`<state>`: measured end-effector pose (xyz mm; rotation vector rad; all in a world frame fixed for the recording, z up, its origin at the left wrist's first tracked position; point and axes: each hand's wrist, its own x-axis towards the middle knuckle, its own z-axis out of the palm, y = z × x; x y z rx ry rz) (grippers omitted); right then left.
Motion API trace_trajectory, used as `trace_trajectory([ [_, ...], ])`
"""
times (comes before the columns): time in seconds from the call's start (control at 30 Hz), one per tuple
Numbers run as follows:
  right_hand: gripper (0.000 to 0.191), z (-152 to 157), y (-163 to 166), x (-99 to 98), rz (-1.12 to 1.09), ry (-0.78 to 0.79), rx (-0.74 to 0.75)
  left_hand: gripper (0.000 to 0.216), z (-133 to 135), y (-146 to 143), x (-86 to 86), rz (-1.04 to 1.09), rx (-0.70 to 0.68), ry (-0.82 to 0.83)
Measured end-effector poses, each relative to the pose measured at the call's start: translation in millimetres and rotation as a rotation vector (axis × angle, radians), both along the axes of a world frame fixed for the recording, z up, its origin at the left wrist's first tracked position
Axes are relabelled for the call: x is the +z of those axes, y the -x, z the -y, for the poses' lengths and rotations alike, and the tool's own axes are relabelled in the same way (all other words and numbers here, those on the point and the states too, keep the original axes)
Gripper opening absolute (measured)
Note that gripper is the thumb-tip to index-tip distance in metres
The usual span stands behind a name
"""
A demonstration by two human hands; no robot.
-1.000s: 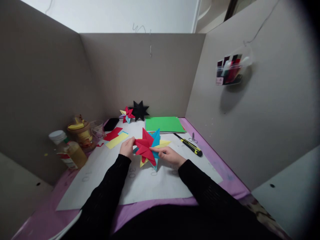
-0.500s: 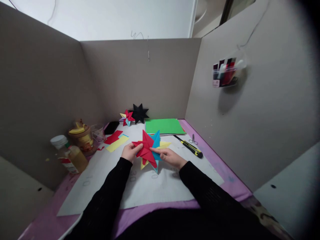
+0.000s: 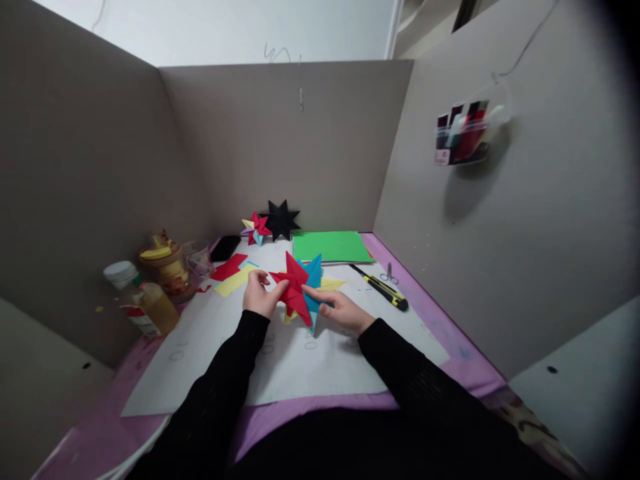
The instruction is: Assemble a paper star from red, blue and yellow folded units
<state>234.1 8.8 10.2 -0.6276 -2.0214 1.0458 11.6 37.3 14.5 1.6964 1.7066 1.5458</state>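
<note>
A folded paper star [image 3: 296, 293] with red, blue and yellow points is held just over the white paper sheet [image 3: 210, 373]. My left hand [image 3: 261, 295] is at its left side, thumb pressed on a red point. The left index finger is bent and lifted off the star; the fingers behind are hidden. From the right, my right hand [image 3: 347, 312] grips the star, its index finger stretched across the front near the centre. Its thumb lies lower, by the blue points.
Behind stand a smaller multicoloured star [image 3: 257, 228] and a black star [image 3: 283, 220]. Green paper [image 3: 330, 247], a utility knife [image 3: 383, 290] and small scissors [image 3: 389, 275] lie right. Left are yellow paper [image 3: 233, 281], a phone [image 3: 226, 248], a bottle [image 3: 145, 303] and a jar [image 3: 167, 263].
My left index finger has lifted from the star and bent back, while the thumb stays on the red point. The star is slightly tilted. The head view has shifted a little.
</note>
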Motion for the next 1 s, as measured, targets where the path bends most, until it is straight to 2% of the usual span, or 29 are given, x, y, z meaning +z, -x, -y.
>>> trace_trajectory([
  [0.1,0.071,1.4,1.6,0.5,0.002,-0.008,-0.008,0.040,1.7,-3.6,0.0,0.069,-0.105,0.054],
  [0.27,0.073,1.6,1.3,1.4,-0.001,0.004,-0.008,0.052,0.0,-9.6,1.5,0.335,-0.138,0.097],
  [0.47,0.072,0.2,-0.9,1.6,-0.021,0.022,-0.019,0.045,0.8,-9.7,6.6,0.595,-0.229,0.163],
  [0.63,0.071,-0.6,-1.0,1.1,-0.023,0.026,-0.015,0.040,2.1,-9.0,7.3,0.679,-0.341,0.178],
  [0.77,0.070,-1.0,-0.8,0.2,-0.027,0.035,-0.015,0.041,1.7,-10.4,6.0,0.689,-0.341,0.157],
  [1.0,0.074,-2.2,-1.5,0.2,-0.053,0.087,0.000,0.040,2.1,-6.4,7.2,0.592,-0.323,0.224],
])
